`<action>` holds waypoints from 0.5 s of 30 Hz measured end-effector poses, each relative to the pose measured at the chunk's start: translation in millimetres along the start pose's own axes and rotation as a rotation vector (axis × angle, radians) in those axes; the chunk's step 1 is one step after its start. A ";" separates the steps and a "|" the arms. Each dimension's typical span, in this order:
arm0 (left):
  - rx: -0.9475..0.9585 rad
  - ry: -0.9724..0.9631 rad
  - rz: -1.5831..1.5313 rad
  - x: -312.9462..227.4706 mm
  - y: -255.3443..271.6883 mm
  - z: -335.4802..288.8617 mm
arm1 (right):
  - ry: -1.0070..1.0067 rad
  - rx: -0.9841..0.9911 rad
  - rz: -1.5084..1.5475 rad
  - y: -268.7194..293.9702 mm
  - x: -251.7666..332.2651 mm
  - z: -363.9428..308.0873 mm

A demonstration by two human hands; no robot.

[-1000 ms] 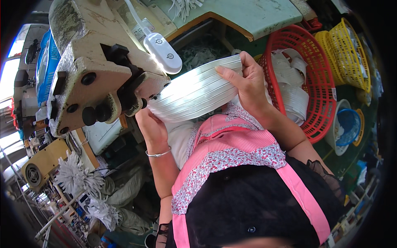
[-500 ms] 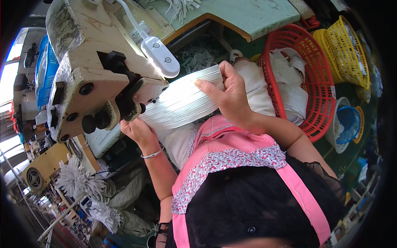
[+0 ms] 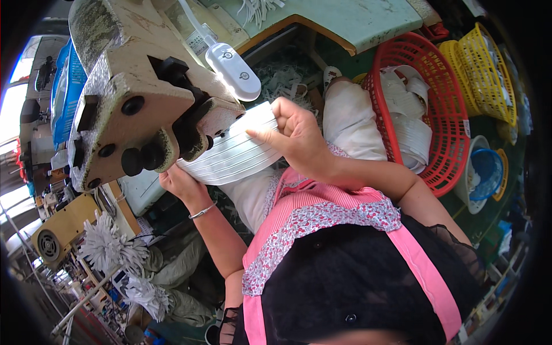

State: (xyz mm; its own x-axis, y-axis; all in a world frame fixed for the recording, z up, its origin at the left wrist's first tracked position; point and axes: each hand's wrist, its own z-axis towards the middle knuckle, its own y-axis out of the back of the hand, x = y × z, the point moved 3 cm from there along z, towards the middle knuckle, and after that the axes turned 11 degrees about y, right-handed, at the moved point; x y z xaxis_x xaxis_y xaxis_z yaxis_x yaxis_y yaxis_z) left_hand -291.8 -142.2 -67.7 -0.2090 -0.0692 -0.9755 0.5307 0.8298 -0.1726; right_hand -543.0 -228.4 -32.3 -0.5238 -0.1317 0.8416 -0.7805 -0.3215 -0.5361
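A wide white ribbed band (image 3: pixel 236 152) with lengthwise lines stretches between my hands, partly beneath the head of a cream industrial sewing machine (image 3: pixel 141 109). My right hand (image 3: pixel 299 135) pinches the band's right end, thumb on top and fingers curled under. At the other end, my left hand (image 3: pixel 183 183) is closed at the band's near left edge, close below the machine head; its fingertips are partly hidden. A white lamp (image 3: pixel 234 72) clipped to the machine shines brightly on the band.
To my right stands a red plastic basket (image 3: pixel 454 115) holding rolled white bands (image 3: pixel 411 135). Yellow baskets (image 3: pixel 483 75) and a blue bowl (image 3: pixel 486 172) sit beyond it. The pale green tabletop (image 3: pixel 345 23) ends in a worn edge; bundles of white strips (image 3: pixel 109 247) hang at lower left.
My right hand has moved left and slightly down with its end of the band, closer to the machine. My left hand has shifted slightly left, and the view has tilted a little.
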 end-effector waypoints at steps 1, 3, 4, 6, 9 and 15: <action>-0.019 0.015 -0.024 -0.3 3.4 1.9 | -0.056 0.068 0.013 0.1 -0.4 -1.6; -0.041 0.003 -0.010 -1.1 10.7 5.6 | -0.112 0.133 0.023 -1.5 -1.8 -3.8; -0.063 -0.009 0.006 -1.3 14.5 7.5 | -0.156 0.158 0.006 -3.3 -3.4 -5.3; -0.069 -0.009 0.009 -1.2 20.1 12.1 | -0.200 0.183 -0.012 -8.9 -6.1 -8.5; -0.079 -0.014 0.011 1.6 28.1 18.8 | -0.258 0.186 -0.007 -23.5 -17.3 -9.7; -0.198 0.088 -0.031 21.8 108.7 38.0 | -0.104 0.254 0.039 -45.5 -41.3 -19.2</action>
State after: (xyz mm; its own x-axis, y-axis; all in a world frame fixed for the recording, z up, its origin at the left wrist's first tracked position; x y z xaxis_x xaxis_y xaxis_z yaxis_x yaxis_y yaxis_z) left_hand -207.4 -74.6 -112.9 -0.2978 -0.0546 -0.9531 0.3532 0.9212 -0.1632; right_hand -492.5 -190.2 -43.9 -0.5042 -0.2398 0.8296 -0.6425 -0.5376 -0.5460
